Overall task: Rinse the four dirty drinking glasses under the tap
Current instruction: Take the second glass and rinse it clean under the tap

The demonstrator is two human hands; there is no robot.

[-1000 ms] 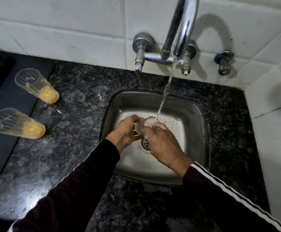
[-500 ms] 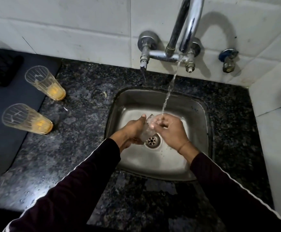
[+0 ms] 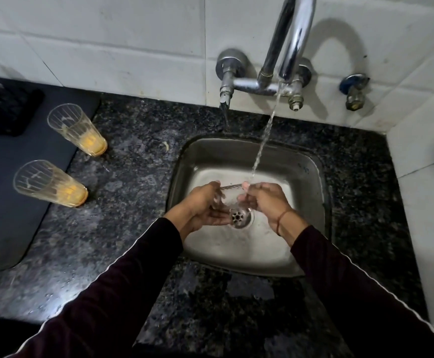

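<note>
Over the steel sink (image 3: 311, 161), both hands hold a clear drinking glass (image 3: 230, 196) sideways above the drain (image 3: 239, 217). The left hand (image 3: 201, 205) curls round its 9 o'clock end, the right hand (image 3: 265, 200) round its 3 o'clock end. Water from the tap (image 3: 292, 45) at 12 o'clock lands by the right fingertips. Two dirty glasses (image 3: 77, 130) (image 3: 49, 183) (orange dregs inside) stand at 9 o'clock on the granite counter (image 3: 133, 177).

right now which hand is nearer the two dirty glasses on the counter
Left. The left hand is over the sink's left half, on the side where the two dirty glasses stand. The right hand is farther right, under the water stream.
</note>
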